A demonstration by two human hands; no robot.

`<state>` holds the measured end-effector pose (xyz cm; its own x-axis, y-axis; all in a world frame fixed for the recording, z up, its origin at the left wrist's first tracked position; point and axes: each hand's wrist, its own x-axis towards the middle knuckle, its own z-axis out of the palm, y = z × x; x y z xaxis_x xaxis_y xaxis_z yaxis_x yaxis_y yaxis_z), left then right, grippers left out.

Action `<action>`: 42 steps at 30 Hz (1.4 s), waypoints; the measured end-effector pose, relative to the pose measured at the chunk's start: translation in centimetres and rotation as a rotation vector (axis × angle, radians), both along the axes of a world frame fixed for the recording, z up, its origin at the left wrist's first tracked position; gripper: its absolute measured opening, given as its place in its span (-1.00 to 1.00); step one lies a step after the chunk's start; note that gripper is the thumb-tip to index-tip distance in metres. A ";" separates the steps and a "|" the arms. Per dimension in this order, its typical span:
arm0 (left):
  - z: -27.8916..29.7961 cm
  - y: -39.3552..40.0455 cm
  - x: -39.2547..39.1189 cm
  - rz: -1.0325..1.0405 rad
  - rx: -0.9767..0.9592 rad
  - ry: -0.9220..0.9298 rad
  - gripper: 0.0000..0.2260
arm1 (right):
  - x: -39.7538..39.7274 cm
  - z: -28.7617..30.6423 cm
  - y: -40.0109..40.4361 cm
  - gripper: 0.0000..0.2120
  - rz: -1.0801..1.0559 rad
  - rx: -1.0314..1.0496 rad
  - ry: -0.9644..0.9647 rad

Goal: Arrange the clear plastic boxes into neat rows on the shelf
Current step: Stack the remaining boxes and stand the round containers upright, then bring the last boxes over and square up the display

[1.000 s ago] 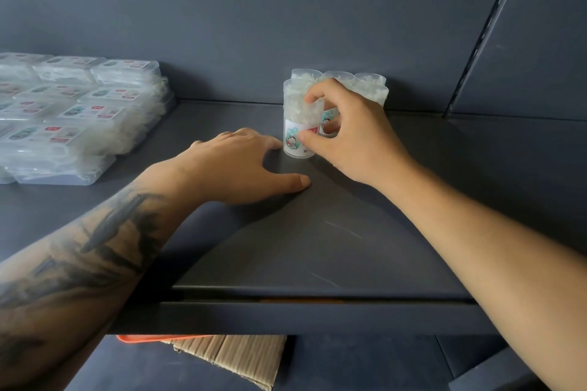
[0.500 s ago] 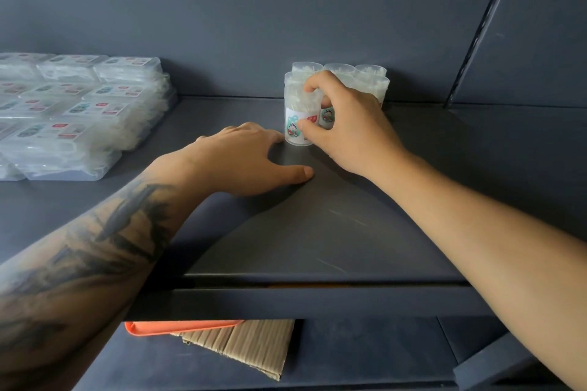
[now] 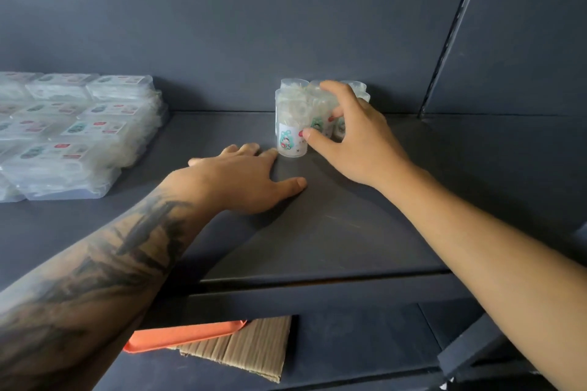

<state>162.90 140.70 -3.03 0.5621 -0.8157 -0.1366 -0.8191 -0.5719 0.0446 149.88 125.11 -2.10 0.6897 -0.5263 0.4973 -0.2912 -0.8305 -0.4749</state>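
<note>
Moved since a second ago: right hand (image 3: 359,140), its fingers now spread over the back tubs and no longer wrapped round the front one. Left hand (image 3: 241,181) too, slid a little closer to that front tub (image 3: 290,140). Seen from the head camera, looking down at a dark grey shelf (image 3: 349,232). Near the back wall, a little bunch of small round tubs (image 3: 295,101), clear, standing up, packed close together, with white stuff inside and cartoon stickers low down. Right hand curled over the bunch, thumb tip pressed on the side of the front tub, fingers bent over the tops of the ones behind, holding the bunch. How many tubs behind the hand, hard to tell. Left hand lying flat on the shelf, palm down, fingers straight and loose, holding nothing, fingertips just beside the front tub, thumb stuck out to the right. Dark tattoo all along the left forearm. Far over on the left of the same shelf, well apart from the tubs, flat clear boxes (image 3: 79,136) piled in neat rows, each with a small sticker on the lid. Down below the shelf edge, an orange flat thing (image 3: 184,335) lying on a piece of brown cardboard (image 3: 241,349). Up on the right, a thin metal rail (image 3: 451,32) with little slots, running up the wall.
</note>
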 end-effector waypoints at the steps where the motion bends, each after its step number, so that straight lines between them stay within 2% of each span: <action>1: 0.2 0.1 -0.1 -0.002 -0.010 0.007 0.00 | -0.6 0.1 0.2 -0.38 -0.019 -0.011 0.018; 3: 0.2 0.7 -0.7 -0.018 -0.018 0.004 -0.11 | -2.4 -0.3 1.0 -0.42 -0.055 0.000 0.061; 5: 0.0 1.5 -1.8 -0.019 -0.010 -0.001 -0.13 | -5.0 -1.3 2.2 -0.44 -0.075 0.022 0.144; 9: -0.8 3.6 -5.4 0.021 -0.026 -0.045 -0.18 | -9.1 -2.4 3.9 -0.30 -0.079 -0.006 0.538; 11: -1.2 4.8 -7.5 0.037 -0.050 -0.074 -0.19 | -10.6 -2.6 4.6 -0.25 -0.065 -0.020 0.621; 14: -2.1 6.2 -11.1 -0.022 -0.014 -0.202 -0.18 | -13.9 -3.6 5.7 -0.27 -0.049 -0.052 0.584; 17: -3.2 6.5 -15.5 -0.012 0.025 -0.265 0.13 | -18.5 -5.1 6.2 -0.32 -0.049 -0.144 0.493; 18: -3.4 6.4 -17.4 0.002 -0.003 -0.261 0.15 | -20.3 -5.6 6.1 -0.34 -0.046 -0.184 0.467; 22: -4.2 4.8 -25.7 0.007 -0.216 -0.182 -0.11 | -28.9 -7.1 4.6 -0.35 0.026 -0.241 0.368; 24: -4.7 3.5 -29.8 -0.043 -0.192 -0.170 -0.12 | -33.6 -7.6 3.2 -0.39 0.019 -0.203 0.307; 27: -5.1 0.7 -36.2 -0.172 -0.146 -0.161 -0.06 | -40.8 -8.3 0.1 -0.39 -0.104 -0.176 0.318; 30: -4.8 -3.1 -42.5 -0.292 -0.161 -0.089 -0.20 | -47.7 -8.2 -3.1 -0.36 -0.254 -0.149 0.394; 35: -4.1 -10.2 -52.1 -0.524 -0.204 0.012 -0.34 | -57.6 -8.0 -5.8 -0.36 -0.413 -0.135 0.419; 39: -3.7 -16.1 -57.8 -0.640 -0.219 0.054 -0.40 | -64.0 -8.2 -7.7 -0.44 -0.539 -0.101 0.415; 42: -3.6 -21.0 -61.1 -0.701 -0.242 0.118 -0.45 | -68.2 -8.8 -9.5 -0.36 -0.626 -0.047 0.417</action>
<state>101.82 119.69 -6.64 -0.1071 -0.9921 0.0653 -0.9698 0.1187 0.2132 81.72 115.63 -10.87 0.4050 -0.8665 0.2920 -0.8633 -0.4675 -0.1902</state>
